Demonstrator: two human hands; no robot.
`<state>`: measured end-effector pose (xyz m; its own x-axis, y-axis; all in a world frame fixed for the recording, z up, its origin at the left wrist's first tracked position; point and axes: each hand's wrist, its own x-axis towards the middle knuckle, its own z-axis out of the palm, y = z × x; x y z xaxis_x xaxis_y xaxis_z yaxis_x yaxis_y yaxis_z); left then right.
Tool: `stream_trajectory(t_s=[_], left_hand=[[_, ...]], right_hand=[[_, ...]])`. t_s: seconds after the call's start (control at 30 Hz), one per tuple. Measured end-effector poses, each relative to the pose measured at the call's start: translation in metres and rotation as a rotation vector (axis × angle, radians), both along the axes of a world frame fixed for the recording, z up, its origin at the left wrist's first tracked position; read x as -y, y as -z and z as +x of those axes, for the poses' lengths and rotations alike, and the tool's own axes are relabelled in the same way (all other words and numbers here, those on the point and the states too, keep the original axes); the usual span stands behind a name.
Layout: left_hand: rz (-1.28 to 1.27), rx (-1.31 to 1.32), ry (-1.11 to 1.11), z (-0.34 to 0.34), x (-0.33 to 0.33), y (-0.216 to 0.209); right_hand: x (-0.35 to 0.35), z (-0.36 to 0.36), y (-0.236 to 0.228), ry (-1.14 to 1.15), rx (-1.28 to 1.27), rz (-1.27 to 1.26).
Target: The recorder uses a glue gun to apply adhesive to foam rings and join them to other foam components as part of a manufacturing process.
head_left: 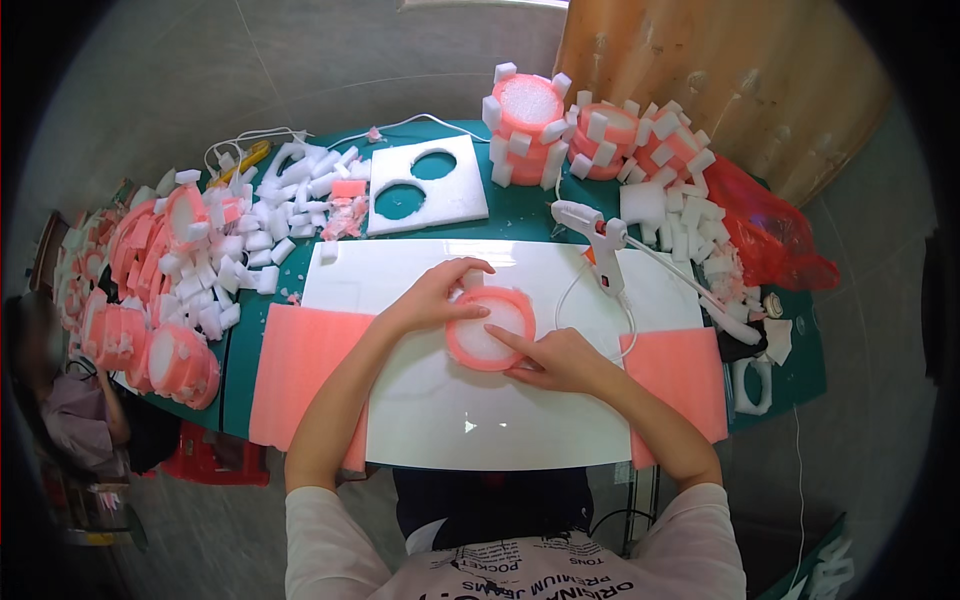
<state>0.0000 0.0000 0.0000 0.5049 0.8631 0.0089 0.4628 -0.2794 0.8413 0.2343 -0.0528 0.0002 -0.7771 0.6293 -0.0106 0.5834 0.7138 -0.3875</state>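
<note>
Your left hand (pixel 440 298)'s pinching the upper-left edge of that pink-rimmed foam disc (pixel 480 346) over the white board (pixel 490 430); your right hand (pixel 565 360)'s got its index on the white middle (can't tell if it's gripping tbh).

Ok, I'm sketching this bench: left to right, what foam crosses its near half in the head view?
Round pink-and-white foam pieces, pink rectangular foam sheet, white foam disc with pink rim, second pink foam sheet, white foam ring.
</note>
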Motion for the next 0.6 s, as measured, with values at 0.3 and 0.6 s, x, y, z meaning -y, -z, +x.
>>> stream_trajectory(t_s=[0.3, 0.6], left_hand=[[0.059, 0.038, -0.018, -0.0009, -0.0001, 0.0016], [0.068, 0.044, -0.018, -0.0004, -0.0003, 0.004]], right_hand=[[-0.0003, -0.0011, 0.005, -0.003, -0.05, 0.044], [0.0005, -0.0016, 0.0025, 0.003, -0.026, 0.012]])
